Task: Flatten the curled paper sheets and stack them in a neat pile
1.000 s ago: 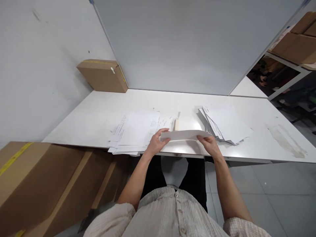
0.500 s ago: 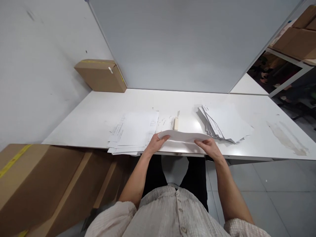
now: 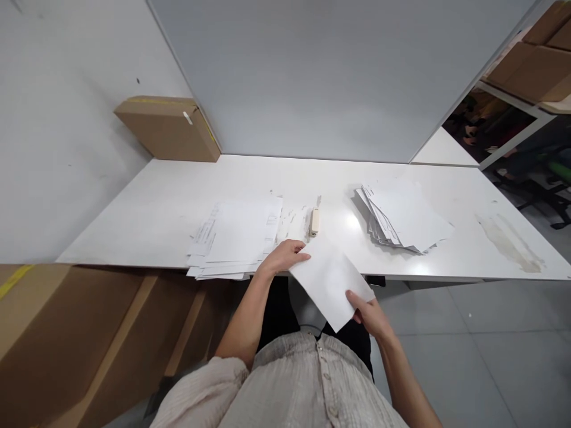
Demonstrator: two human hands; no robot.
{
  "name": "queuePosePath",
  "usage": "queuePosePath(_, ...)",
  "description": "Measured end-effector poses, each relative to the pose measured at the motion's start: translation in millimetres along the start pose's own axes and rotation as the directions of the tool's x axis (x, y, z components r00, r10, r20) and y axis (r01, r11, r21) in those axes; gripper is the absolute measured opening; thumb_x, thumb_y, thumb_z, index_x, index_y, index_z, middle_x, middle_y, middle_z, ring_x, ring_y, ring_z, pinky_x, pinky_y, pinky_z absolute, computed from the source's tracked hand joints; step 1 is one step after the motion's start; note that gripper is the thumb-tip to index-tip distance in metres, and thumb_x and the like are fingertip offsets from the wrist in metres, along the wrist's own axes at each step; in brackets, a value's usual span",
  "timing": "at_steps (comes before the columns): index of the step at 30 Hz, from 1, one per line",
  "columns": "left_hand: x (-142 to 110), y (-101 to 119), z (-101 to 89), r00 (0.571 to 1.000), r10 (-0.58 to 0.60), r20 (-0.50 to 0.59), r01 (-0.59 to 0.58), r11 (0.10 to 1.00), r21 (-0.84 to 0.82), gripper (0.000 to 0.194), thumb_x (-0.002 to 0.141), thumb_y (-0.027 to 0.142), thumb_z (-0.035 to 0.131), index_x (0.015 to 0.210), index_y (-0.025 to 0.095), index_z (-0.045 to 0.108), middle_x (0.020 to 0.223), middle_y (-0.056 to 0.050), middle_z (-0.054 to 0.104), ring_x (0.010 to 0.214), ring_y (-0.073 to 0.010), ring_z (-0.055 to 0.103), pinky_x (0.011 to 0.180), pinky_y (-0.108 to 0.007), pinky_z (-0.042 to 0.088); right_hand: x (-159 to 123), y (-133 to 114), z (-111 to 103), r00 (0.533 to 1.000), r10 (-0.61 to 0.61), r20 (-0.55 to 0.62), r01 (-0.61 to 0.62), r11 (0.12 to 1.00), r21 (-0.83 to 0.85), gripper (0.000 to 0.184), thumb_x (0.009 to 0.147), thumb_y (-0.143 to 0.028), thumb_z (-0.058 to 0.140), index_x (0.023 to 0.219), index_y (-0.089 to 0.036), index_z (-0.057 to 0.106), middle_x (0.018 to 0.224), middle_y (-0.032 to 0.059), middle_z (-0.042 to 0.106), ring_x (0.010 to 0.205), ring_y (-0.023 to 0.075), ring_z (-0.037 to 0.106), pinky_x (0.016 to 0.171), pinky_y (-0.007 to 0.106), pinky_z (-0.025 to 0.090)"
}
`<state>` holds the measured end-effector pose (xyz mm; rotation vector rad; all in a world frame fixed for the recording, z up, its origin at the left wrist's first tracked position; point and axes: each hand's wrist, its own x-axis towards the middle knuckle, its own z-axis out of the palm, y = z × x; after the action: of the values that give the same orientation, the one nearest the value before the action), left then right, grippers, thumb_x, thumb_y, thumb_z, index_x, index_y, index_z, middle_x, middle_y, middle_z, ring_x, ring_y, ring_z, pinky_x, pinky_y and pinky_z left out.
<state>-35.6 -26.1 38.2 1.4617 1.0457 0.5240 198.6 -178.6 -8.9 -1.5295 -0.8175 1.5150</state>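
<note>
Between my hands is a white sheet of paper (image 3: 332,284), turned at a slant over the table's front edge. I cannot tell whether it is one sheet or a few together. My left hand (image 3: 283,257) is closed on its upper left edge, thumb on top. At the lower right edge, my right hand (image 3: 368,312) grips the paper with the thumb on its face and the fingers underneath. A small cream stapler (image 3: 314,222) lies on the table just beyond the paper's far corner.
On the white table (image 3: 321,178), a spread stack of papers (image 3: 243,229) lies left, slightly over the front edge. A thicker untidy pile (image 3: 408,214) lies right. A cardboard box (image 3: 172,131) stands in the back left corner. Larger boxes (image 3: 57,333) are at my left.
The paper has turned from nearly edge-on and level to slanted, its face now showing. My right hand has moved down and toward me; my left has stayed near its place, still holding.
</note>
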Motion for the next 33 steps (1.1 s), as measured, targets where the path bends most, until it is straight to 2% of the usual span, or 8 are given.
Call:
queuePosePath(3,4.9,-1.4,2.0,0.999,-0.046,-0.004,0.046,0.999,-0.019,0.023,0.068,0.032,0.066,0.086,0.017,0.069,0.08,-0.007,0.07,0.063,-0.0212,0.064,0.058,-0.03,0.049,-4.3,14.1,2.0,0.994,0.034,-0.104,-0.022,0.993,0.114,0.031,0.074,-0.049,0.064,0.071,-0.019,0.057,0.045,-0.004,0.046,0.036,0.0086,0.031,0.036,0.025,0.02)
queuePosePath(9,11.1,6.8,13.4,0.969,0.024,-0.245,0.042,0.965,0.26,0.029,0.074,0.027,0.058,0.101,0.019,0.066,0.088,-0.006,0.067,0.078,-0.0199,0.062,0.073,-0.031,0.048,-18.0,3.3,12.3,0.988,0.02,-0.154,-0.024,0.999,-0.028,0.04,0.076,-0.052,0.061,0.057,-0.017,0.051,0.043,-0.0006,0.049,0.039,0.0095,0.039,0.041,0.025,0.03)
queuePosePath(15,23.4,6.0,17.2,0.927,0.042,-0.373,0.079,0.95,0.302,0.041,0.075,0.026,0.06,0.115,0.02,0.058,0.084,-0.003,0.064,0.078,-0.0172,0.059,0.076,-0.03,0.047,-15.2,-0.9,27.9,0.974,0.034,-0.223,0.008,0.983,0.184,0.035,0.074,-0.049,0.064,0.066,-0.017,0.052,0.043,-0.0043,0.048,0.037,0.007,0.034,0.039,0.023,0.027)
queuePosePath(18,26.4,2.3,14.7,0.932,0.045,-0.358,0.043,0.971,0.233,0.046,0.077,0.022,0.057,0.122,0.02,0.052,0.084,-0.002,0.065,0.074,-0.0144,0.061,0.077,-0.028,0.047,-12.5,1.6,29.4,0.968,0.029,-0.248,0.026,0.976,0.214,0.033,0.075,-0.046,0.065,0.067,-0.017,0.051,0.044,-0.0043,0.048,0.037,0.0069,0.035,0.039,0.023,0.028)
queuePosePath(21,27.4,-1.0,13.7,0.937,0.043,-0.346,0.027,0.981,0.194,0.038,0.084,0.022,0.047,0.121,0.018,0.052,0.088,-0.002,0.064,0.065,-0.0111,0.061,0.074,-0.027,0.048,-11.4,1.0,29.6,0.962,0.03,-0.272,0.027,0.979,0.202,0.033,0.076,-0.046,0.065,0.068,-0.016,0.052,0.044,-0.004,0.049,0.038,0.0069,0.036,0.04,0.022,0.03)
queuePosePath(25,30.1,-6.6,15.4,0.912,0.216,-0.349,-0.079,0.926,0.369,0.041,0.09,0.021,0.035,0.129,0.019,0.047,0.1,-0.006,0.06,0.077,-0.014,0.059,0.078,-0.029,0.047,-8.2,0.4,32.1,0.959,0.017,-0.284,0.053,0.97,0.236,0.032,0.076,-0.045,0.065,0.075,-0.015,0.055,0.047,-0.0038,0.051,0.039,0.0071,0.037,0.039,0.022,0.03)
queuePosePath(28,32.2,-9.9,17.1,0.897,0.346,-0.274,-0.16,0.834,0.528,0.048,0.091,0.016,0.03,0.137,0.023,0.038,0.1,-0.007,0.055,0.088,-0.0172,0.055,0.081,-0.031,0.045,-4.5,1.1,36.1,0.953,0.008,-0.303,0.081,0.957,0.279,0.031,0.075,-0.044,0.066,0.081,-0.016,0.055,0.049,-0.0041,0.052,0.039,0.0072,0.038,0.037,0.021,0.029)
queuePosePath(33,32.7,-10.3,19.5,0.922,0.31,-0.23,-0.116,0.791,0.601,0.053,0.087,0.006,0.031,0.133,0.028,0.046,0.097,-0.004,0.049,0.083,-0.0155,0.053,0.075,-0.027,0.045,-2.4,1.1,42.8,0.946,0.013,-0.324,0.1,0.939,0.328,0.032,0.075,-0.042,0.067,0.09,-0.017,0.054,0.052,-0.0046,0.054,0.038,0.0074,0.039,0.035,0.021,0.029)
